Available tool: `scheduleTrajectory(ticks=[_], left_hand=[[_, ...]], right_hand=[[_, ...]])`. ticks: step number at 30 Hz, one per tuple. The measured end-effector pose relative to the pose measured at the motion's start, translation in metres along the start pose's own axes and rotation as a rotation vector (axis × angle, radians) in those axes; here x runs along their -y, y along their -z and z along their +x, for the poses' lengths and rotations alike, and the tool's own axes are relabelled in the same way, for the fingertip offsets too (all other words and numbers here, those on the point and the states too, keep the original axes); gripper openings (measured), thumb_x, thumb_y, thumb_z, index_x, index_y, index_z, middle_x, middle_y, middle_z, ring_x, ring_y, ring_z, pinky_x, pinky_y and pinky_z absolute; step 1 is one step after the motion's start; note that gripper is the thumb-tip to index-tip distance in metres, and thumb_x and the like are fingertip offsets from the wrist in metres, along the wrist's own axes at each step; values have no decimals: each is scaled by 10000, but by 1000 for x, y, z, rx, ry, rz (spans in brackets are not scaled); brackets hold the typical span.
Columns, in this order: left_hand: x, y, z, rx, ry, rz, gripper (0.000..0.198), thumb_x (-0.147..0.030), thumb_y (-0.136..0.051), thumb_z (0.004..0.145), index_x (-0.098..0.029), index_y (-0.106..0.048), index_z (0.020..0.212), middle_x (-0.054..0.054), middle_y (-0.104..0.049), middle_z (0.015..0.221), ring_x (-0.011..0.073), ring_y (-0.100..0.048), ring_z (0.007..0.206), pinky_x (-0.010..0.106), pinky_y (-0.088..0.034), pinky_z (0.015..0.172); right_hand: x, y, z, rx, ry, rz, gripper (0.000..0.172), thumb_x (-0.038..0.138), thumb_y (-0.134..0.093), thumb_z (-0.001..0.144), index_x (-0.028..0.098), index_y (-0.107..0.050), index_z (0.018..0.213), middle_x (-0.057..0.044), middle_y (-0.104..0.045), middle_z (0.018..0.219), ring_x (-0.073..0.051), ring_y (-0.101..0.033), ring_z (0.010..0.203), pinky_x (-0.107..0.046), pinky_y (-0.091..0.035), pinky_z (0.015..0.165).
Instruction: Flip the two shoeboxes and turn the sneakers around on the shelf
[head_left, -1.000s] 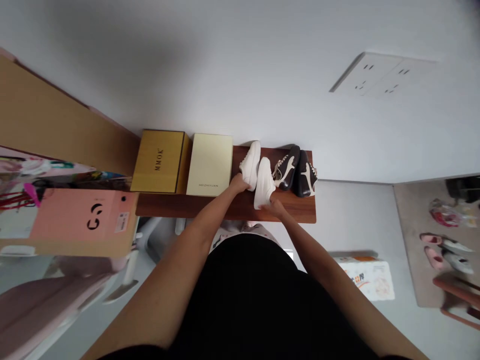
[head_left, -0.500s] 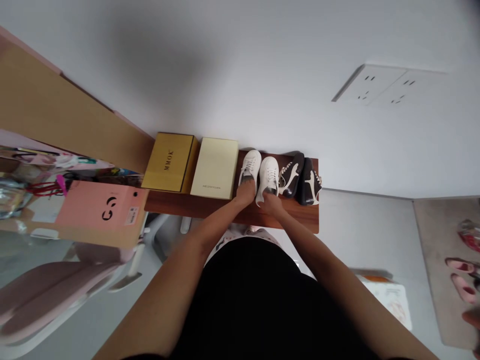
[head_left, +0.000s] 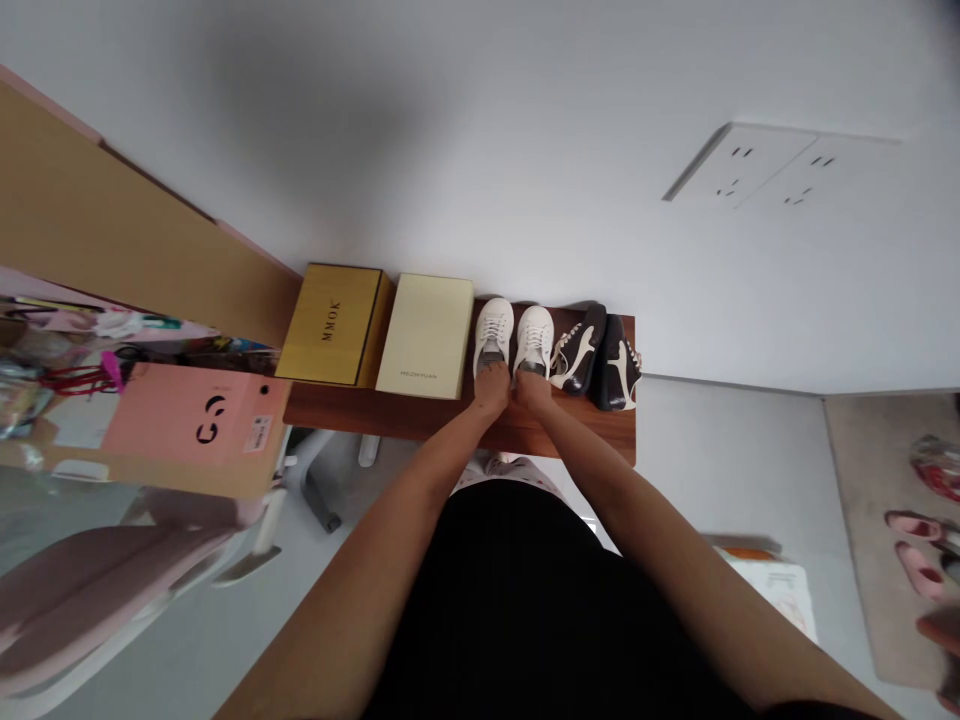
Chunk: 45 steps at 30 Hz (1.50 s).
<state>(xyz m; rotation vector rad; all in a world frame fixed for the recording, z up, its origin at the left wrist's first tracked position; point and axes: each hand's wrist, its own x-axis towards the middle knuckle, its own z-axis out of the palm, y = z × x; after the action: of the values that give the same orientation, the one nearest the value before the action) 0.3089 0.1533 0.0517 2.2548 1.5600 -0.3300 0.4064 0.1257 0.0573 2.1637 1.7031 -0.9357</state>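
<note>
Two white sneakers stand side by side on a reddish-brown wooden shelf (head_left: pixel 420 412), toes toward the wall. My left hand (head_left: pixel 492 385) grips the heel of the left sneaker (head_left: pixel 493 325). The heel of the right sneaker (head_left: pixel 535 330) is in my right hand (head_left: pixel 533 390). My fingers are closed around both heels and partly hidden. Close by on the right is a pair of dark sneakers with white trim, one dark sneaker (head_left: pixel 581 350) leaning near the white pair and the other dark sneaker (head_left: pixel 616 365) at the shelf's right end.
Left of the white pair lie a cream shoebox (head_left: pixel 426 335) and a gold shoebox (head_left: pixel 334 322). A pink box (head_left: pixel 196 415) sits on a cluttered desk at left, above a pink chair (head_left: pixel 112 590). Sockets (head_left: pixel 780 165) are on the wall. Pink slippers (head_left: pixel 919 570) lie on a mat at right.
The right white sneaker has straightened and now sits parallel with the left one, toes level. Both hands have shifted slightly with the shoes, and the view has moved a little.
</note>
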Motion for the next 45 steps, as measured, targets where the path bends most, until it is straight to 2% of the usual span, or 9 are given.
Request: scheduleTrajectory(ticks=[10,15,19,23,26,29,32,36,45], left_hand=[[-5,2,6,52,32,17,352,-94,-339,1002,-68,-586,1252,187,-665,1185,274,-632,1158,371,-501,981],[-2,7,-3,37,77,16,372,-107,-287,1007,-72,-559,1259,177,-664,1181,268,-628,1140,348,-497,968],[-14,14,-11,-90,24,-33,364,-130,-382,979,-56,-505,1313,220,-615,1238,303,-590,1193,377,-458,1013],[-55,12,-5,-68,-234,-184,416,-153,-470,955,-109,-469,1369,206,-584,1321,294,-547,1267,398,-404,1091],[-94,-3,9,91,-271,-298,545,-238,-577,931,-97,-407,1429,213,-555,1395,293,-520,1328,397,-394,1109],[-120,-20,25,196,-147,-311,672,-307,-671,889,-19,-400,1432,286,-528,1414,337,-519,1346,400,-409,1090],[-125,-29,36,275,-118,-296,584,-330,-710,872,-51,-508,1344,256,-613,1327,329,-592,1273,376,-466,1021],[-124,-27,40,259,-271,-253,443,-313,-695,894,-121,-564,1271,180,-681,1241,285,-647,1202,353,-492,989],[-149,-9,18,250,-413,-58,373,-195,-617,919,-133,-584,1285,190,-693,1181,329,-654,1179,439,-504,1010]], right_hand=[[7,-1,2,-13,21,17,315,105,-445,974,104,-667,1197,-220,-718,1118,-268,-706,1047,-330,-520,895],[3,-1,-13,-91,89,33,368,106,-382,986,69,-607,1275,-231,-632,1300,-285,-608,1197,-365,-476,996],[-49,-6,-41,-362,165,141,450,284,-454,998,115,-507,1412,-208,-525,1440,-294,-488,1320,-407,-389,1113],[-136,-12,-65,-573,-192,202,598,364,-481,975,87,-382,1496,-250,-478,1472,-350,-411,1381,-494,-359,1116],[-191,-14,-66,-434,-414,203,716,455,-613,898,43,-418,1450,-278,-538,1394,-379,-462,1340,-479,-397,1070],[-215,-15,-56,-206,-395,263,568,482,-688,840,94,-598,1245,-195,-676,1173,-323,-625,1122,-380,-472,942],[-217,-18,-48,-191,-352,319,368,477,-679,856,153,-657,1030,-123,-717,995,-254,-673,927,-304,-489,786],[-212,-19,-51,-249,-324,264,249,464,-662,878,217,-637,891,-79,-721,926,-226,-670,863,-277,-463,699],[-199,5,-57,-208,-203,-55,242,421,-637,909,215,-672,1030,-108,-732,1105,-249,-668,1004,-280,-435,752]])
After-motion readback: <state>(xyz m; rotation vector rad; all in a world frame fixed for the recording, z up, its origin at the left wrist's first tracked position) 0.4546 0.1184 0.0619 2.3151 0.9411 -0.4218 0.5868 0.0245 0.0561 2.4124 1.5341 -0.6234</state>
